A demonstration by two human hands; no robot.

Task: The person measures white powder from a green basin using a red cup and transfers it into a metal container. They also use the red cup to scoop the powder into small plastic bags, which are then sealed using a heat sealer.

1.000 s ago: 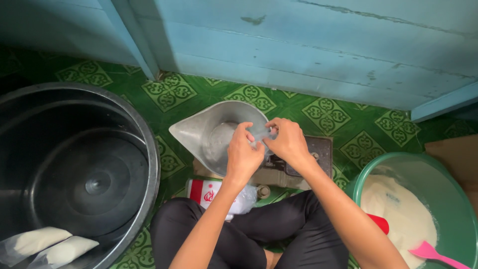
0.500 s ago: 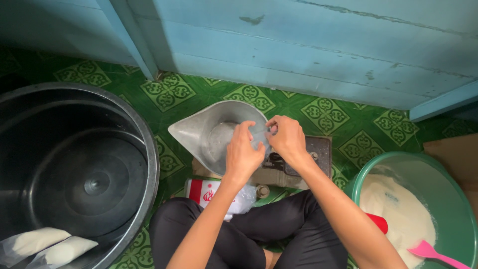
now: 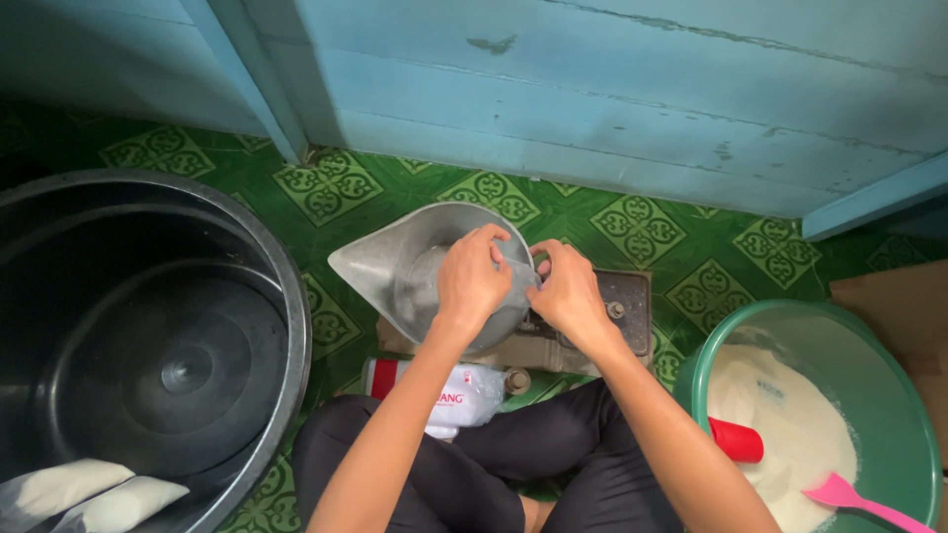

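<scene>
Hands meet over the metal scoop pan [image 3: 395,271] on the scale [image 3: 622,306]. My left hand [image 3: 472,281] and right hand [image 3: 568,294] both pinch a small clear bag [image 3: 520,276]. Green tub [image 3: 889,395] of white powder [image 3: 790,424] sits to my right, black tub [image 3: 148,345] to my left.

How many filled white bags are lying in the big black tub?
2. Both lie side by side at the bottom left of the black tub: one bag nearer the left edge, the other bag beside it. The picture's edge cuts them off, so more may be hidden.
</scene>
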